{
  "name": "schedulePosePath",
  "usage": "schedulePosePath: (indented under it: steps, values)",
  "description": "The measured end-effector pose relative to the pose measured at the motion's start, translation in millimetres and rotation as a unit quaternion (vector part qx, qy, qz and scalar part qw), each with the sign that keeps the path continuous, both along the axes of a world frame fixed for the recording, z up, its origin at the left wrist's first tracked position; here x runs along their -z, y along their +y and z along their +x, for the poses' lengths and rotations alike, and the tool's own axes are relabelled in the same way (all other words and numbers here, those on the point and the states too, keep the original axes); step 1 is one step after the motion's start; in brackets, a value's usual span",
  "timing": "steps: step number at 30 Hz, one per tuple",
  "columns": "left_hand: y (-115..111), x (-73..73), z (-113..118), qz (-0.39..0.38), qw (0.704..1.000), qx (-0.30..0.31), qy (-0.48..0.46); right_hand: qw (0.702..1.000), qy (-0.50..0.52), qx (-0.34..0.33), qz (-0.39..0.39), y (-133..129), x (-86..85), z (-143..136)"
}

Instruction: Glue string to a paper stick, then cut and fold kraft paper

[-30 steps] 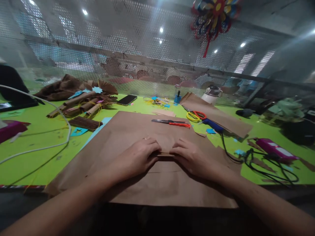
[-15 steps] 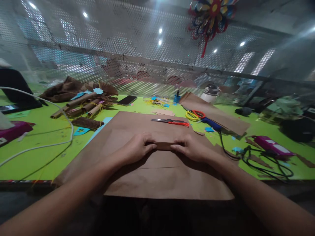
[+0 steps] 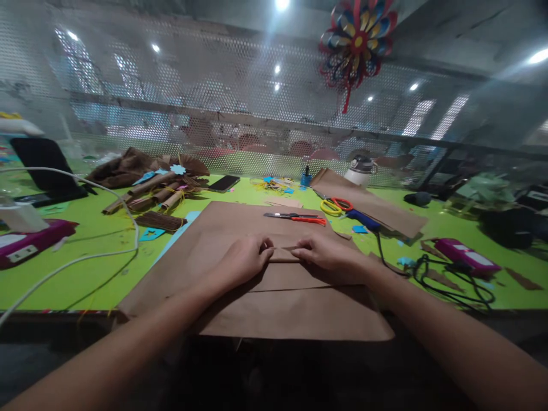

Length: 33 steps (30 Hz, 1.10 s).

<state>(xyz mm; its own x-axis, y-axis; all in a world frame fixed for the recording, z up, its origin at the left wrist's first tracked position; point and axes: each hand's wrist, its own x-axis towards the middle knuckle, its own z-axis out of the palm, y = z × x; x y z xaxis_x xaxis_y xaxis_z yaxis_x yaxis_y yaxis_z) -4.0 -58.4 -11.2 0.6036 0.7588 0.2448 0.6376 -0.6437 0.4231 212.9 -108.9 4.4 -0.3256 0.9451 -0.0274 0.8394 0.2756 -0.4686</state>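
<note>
Both hands meet over large sheets of brown paper (image 3: 291,319) spread on the green table. Between them lies a narrow folded strip of brown paper (image 3: 283,255). My left hand (image 3: 248,256) pinches its left end with thumb and fingers. At the other end my right hand (image 3: 319,252) grips it the same way, fingers curled. Just beyond the hands, a utility knife (image 3: 280,216) with its blade out lies beside an orange-handled tool (image 3: 308,221) on the paper.
Scissors (image 3: 334,206), a blue-handled corded tool (image 3: 362,220) and more brown paper (image 3: 368,202) lie at right. A phone (image 3: 224,182), rolled paper pieces (image 3: 141,191) and a white cable (image 3: 136,228) are at left. Purple power strips (image 3: 466,256) flank both sides.
The view has tilted up and shifted slightly left. My hands stay on the strip; its surface between them looks more rolled over, and the fingers are drawn in more tightly.
</note>
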Motion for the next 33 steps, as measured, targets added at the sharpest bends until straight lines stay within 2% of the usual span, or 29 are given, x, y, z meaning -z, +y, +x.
schedulePosePath:
  steps: [5, 13, 18, 20, 23, 25, 29, 33]
  values:
    - [-4.9, -3.6, 3.0, 0.027, 0.999, 0.003, 0.028, 0.999, -0.042, 0.016, 0.022, 1.2, 0.7, -3.6]
    - [-1.4, 11.3, 2.2, 0.079, 0.997, -0.005, 0.010, 0.998, -0.024, 0.019, 0.050, -1.5, 8.8, -7.0]
    - [-7.0, 4.3, 0.0, 0.130, 0.991, -0.010, 0.033, 0.998, -0.033, 0.034, 0.052, -2.9, 9.0, -10.1]
    - [-13.3, 1.6, -2.4, 0.173, 0.984, 0.019, 0.047, 0.997, -0.035, 0.031, 0.060, -2.7, 9.4, -10.1]
    - [-27.1, 2.1, -7.1, 0.210, 0.968, 0.123, 0.069, 0.998, -0.017, 0.015, 0.060, -2.4, 11.0, -9.3]
    - [-37.4, 3.5, -10.2, 0.213, 0.960, 0.162, 0.079, 0.998, -0.004, 0.012, 0.059, -2.9, 11.5, -9.0]
    - [-51.5, 1.2, -14.3, 0.195, 0.963, 0.158, 0.102, 0.997, -0.009, 0.031, 0.066, -5.1, 9.9, -10.4]
    - [-54.0, -1.9, -16.0, 0.168, 0.965, 0.160, 0.122, 0.997, -0.014, 0.034, 0.063, -5.9, 8.6, -12.0]
